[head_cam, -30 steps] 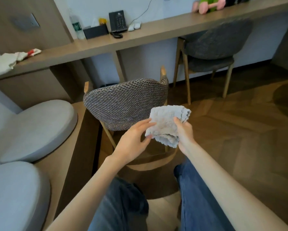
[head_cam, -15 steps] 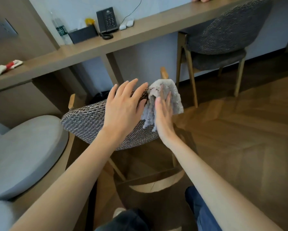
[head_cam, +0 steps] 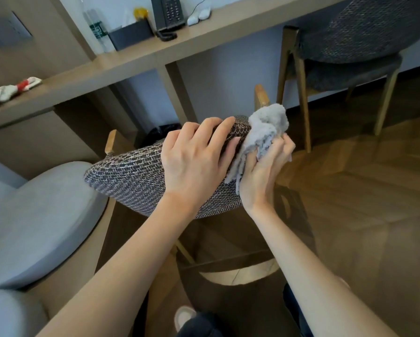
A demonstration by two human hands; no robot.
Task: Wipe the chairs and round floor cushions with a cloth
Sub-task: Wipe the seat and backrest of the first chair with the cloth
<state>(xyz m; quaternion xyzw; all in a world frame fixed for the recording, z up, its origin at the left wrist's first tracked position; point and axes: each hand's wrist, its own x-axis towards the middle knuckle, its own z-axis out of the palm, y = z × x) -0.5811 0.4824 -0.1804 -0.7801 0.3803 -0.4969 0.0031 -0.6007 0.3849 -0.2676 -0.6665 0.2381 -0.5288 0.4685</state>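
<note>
Your left hand (head_cam: 194, 161) curls over the top edge of the near chair (head_cam: 131, 181), fingers hooked onto its woven backrest. Your right hand (head_cam: 265, 171) clutches the grey cloth (head_cam: 267, 127), which is wadded against the backrest's right end, just beside a wooden post.

The cloth looks light, limp and fluffy. It bunches readily, so a full-palm hold suits it better than a fingertip pinch, which would likely let loose folds trail. The backrest's coarse weave looks firm and rough, so expect the cloth to drag rather than glide. The chair stands on slim wooden legs on a smooth wood floor and probably shifts or tips under a hard push, so the top edge is the sensible place to brace it.

Two round floor cushions (head_cam: 34, 215) lie at the near left, smooth and seemingly soft. The far chair (head_cam: 350, 45) waits tucked under the tabletop (head_cam: 155, 54) at the far right.
</note>
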